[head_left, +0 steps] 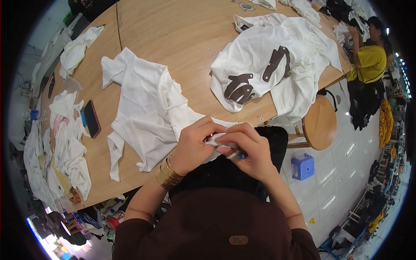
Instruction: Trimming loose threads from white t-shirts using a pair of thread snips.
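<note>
Two hands [223, 145] amid white garments [147, 108]

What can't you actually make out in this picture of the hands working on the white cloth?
- Small tool in the right hand: head view, fingers cover all but a blue tip.
- Spot on the white garment being worked: hidden between left hand and right hand.
- Phone screen: too small.

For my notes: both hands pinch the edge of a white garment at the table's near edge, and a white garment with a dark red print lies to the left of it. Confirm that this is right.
Not quite. The printed garment lies to the right, not the left, as the head view shows. The rest holds: the left hand and the right hand pinch the edge of the white garment at the near edge of the table.
</note>
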`<state>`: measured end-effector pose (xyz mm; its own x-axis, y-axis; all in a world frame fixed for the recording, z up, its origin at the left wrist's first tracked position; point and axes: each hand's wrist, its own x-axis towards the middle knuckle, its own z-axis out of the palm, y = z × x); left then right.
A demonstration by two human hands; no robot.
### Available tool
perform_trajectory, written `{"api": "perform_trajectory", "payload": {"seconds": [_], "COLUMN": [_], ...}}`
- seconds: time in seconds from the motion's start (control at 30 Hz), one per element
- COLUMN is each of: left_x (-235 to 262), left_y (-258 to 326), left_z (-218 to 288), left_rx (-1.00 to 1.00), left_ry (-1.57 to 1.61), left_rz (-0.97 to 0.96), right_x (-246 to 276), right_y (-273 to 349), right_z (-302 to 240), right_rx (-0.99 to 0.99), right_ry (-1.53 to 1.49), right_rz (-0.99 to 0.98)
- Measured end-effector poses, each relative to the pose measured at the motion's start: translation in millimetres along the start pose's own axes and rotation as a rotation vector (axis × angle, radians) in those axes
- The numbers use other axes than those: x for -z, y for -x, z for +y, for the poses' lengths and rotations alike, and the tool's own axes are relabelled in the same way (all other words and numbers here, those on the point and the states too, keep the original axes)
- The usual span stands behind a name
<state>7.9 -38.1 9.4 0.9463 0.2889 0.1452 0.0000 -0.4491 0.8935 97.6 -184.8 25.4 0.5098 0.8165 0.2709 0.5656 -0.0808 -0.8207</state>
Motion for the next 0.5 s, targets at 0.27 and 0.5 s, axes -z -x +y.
{"api": "perform_trajectory", "payload": {"seconds": [0.27,0.5], "left_x": [2,2], "left_y": [2,0], "left_z": [-5,-13], "left_rx": [0.038,0.031], "left_ry": [0.009,0.0], "left_rz": [0.011,0.032], "right_x": [25,134], "right_y": [12,80], "right_z": [14,52], "right_rx": [-0.439,-0.255], "right_ry": [-0.719,-0.978], "right_rz": [0.112,0.677]}}
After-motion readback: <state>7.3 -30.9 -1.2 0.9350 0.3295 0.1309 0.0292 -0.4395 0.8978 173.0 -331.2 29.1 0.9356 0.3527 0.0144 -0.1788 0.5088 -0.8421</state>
